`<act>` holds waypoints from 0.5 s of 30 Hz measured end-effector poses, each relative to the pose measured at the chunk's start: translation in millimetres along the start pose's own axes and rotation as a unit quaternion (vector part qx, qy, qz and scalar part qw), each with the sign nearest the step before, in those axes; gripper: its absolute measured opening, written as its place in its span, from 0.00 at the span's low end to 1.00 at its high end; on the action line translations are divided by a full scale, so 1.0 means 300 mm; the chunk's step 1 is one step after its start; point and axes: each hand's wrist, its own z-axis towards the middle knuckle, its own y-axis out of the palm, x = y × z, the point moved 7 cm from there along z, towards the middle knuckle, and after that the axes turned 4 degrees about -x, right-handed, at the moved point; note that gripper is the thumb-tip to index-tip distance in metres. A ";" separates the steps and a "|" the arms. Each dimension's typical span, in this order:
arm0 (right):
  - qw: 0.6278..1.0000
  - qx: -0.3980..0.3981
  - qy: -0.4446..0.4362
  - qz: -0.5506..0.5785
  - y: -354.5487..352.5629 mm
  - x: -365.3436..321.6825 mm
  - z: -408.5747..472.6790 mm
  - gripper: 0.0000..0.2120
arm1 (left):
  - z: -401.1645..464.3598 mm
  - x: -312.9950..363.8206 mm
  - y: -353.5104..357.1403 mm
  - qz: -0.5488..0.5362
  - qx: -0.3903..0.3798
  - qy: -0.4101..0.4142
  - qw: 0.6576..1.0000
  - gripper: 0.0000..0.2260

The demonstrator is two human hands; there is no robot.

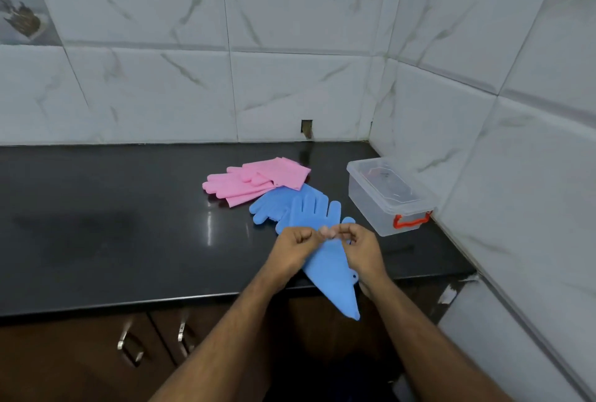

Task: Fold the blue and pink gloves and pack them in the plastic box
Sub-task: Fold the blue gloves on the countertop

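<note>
Left hand (295,248): curled into a pinch, its grip closed on the left side of the near blue glove (325,259) around the palm area.
Right hand (361,248): also pinched, its grip holding the same glove at its right side, beside the thumb; the two hands' fingertips nearly meet over the glove.
Near blue glove: fingers pointing away toward the wall, cuff hanging past the front edge of the counter (113,224) in front of the cabinet doors (154,343).
Second blue glove (274,205): flat on the counter, partly under the fingers of the held one, nubbed side up.
Pink gloves (254,180): stacked together just behind the blue ones, fingers pointing left, their near edge touching the second blue glove.
Box (387,198): clear plastic, with a red latch on its near end, in the right corner by the tiled wall (290,46), near the gloves but apart from them. Whether its lid is on I cannot tell.
</note>
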 end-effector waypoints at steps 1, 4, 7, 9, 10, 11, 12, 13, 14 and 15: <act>0.999 -0.002 -0.015 -0.044 0.003 -0.009 0.004 0.06 | 0.004 0.001 -0.013 0.010 0.024 0.006 1.000 0.27; 0.986 0.039 -0.060 -0.154 -0.003 -0.031 0.002 0.09 | 0.015 0.013 -0.097 0.107 0.151 0.058 0.981 0.11; 0.976 0.088 -0.068 -0.189 -0.023 -0.024 0.006 0.13 | 0.044 -0.012 -0.141 0.225 0.191 0.054 0.954 0.13; 0.970 0.093 -0.083 -0.210 -0.022 -0.023 0.020 0.14 | 0.081 -0.042 -0.129 0.298 0.161 0.021 0.941 0.21; 0.967 0.084 -0.092 -0.224 -0.014 -0.022 0.032 0.14 | 0.103 -0.051 -0.113 0.348 0.140 0.009 0.927 0.23; 0.963 0.072 -0.100 -0.242 -0.005 -0.021 0.044 0.15 | 0.125 -0.063 -0.101 0.395 0.124 -0.003 0.910 0.24; 0.959 0.063 -0.103 -0.257 0.001 -0.018 0.057 0.15 | 0.147 -0.073 -0.096 0.430 0.115 -0.018 0.895 0.24; 0.955 0.058 -0.103 -0.271 0.002 -0.016 0.071 0.16 | 0.166 -0.077 -0.096 0.452 0.114 -0.033 0.884 0.24; 0.953 0.052 -0.103 -0.279 0.005 -0.012 0.089 0.17 | 0.184 -0.081 -0.104 0.467 0.122 -0.047 0.874 0.23; 0.952 0.042 -0.104 -0.285 0.009 -0.009 0.106 0.19 | 0.202 -0.083 -0.115 0.482 0.132 -0.055 0.865 0.21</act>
